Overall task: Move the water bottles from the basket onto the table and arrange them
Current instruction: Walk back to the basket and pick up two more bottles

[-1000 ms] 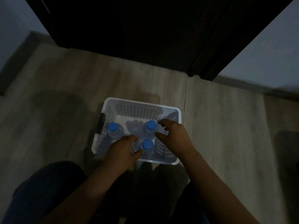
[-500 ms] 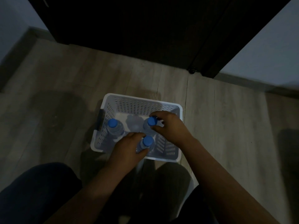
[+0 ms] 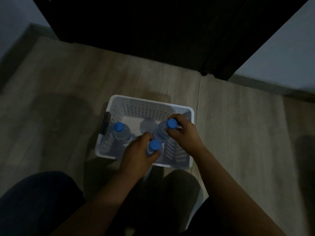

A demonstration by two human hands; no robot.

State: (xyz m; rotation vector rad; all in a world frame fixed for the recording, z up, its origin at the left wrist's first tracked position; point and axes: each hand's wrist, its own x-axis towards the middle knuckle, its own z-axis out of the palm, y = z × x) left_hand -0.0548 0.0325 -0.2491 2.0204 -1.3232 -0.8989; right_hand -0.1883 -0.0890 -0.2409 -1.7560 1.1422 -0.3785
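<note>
A white perforated basket [image 3: 144,106] sits on the wooden floor. Three clear water bottles with blue caps are in it. My left hand [image 3: 138,155] grips the near bottle [image 3: 154,145] just below its cap. My right hand [image 3: 184,135] grips the neck of the right bottle [image 3: 162,131], which leans to the right. The third bottle [image 3: 120,131] stands upright and untouched at the basket's left side.
A dark door and frame [image 3: 136,31] fill the space beyond the basket, with a pale wall [image 3: 281,53] at the right. My dark trouser leg [image 3: 34,201] is at the lower left. No table is in view.
My right hand has closed on the right bottle's neck and drawn it up and to the right, so it now leans. My left hand has tightened its hold on the near bottle.
</note>
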